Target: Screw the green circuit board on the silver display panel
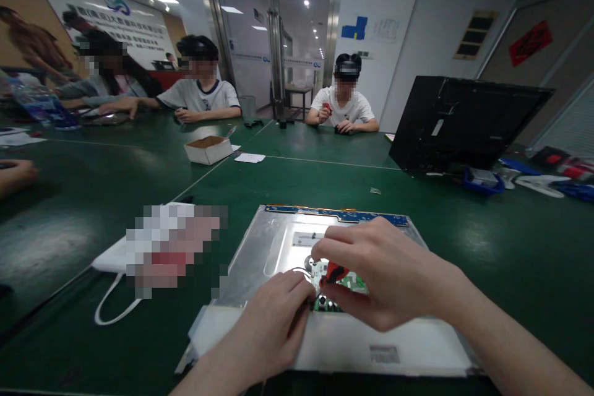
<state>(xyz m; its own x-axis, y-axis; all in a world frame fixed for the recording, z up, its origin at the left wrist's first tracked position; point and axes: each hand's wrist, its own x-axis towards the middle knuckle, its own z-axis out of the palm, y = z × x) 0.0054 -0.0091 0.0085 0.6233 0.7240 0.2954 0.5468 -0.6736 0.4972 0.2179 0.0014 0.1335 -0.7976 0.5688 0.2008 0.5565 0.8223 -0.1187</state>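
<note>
A flat metal display panel [245,253] lies on the table in front of me, with a blue circuit strip [334,215] along its far edge. On its middle sits a green circuit board [357,283], partly covered by my hands. My right hand [375,272] is closed around the red-and-black handle of a screwdriver [336,272], held over the board. My left hand [278,312] rests at the board's left edge, thumb and fingers pressed together close to the screwdriver. Whatever those fingers hold is hidden. Thin dark wires [301,270] curve beside them.
To the left lies a white device with a cord [109,255], partly blurred out. Farther off stand an open cardboard box [208,150], white paper [249,158] and a large black monitor [464,124]. A blue tray [483,182] is at the right. Several people sit across the table.
</note>
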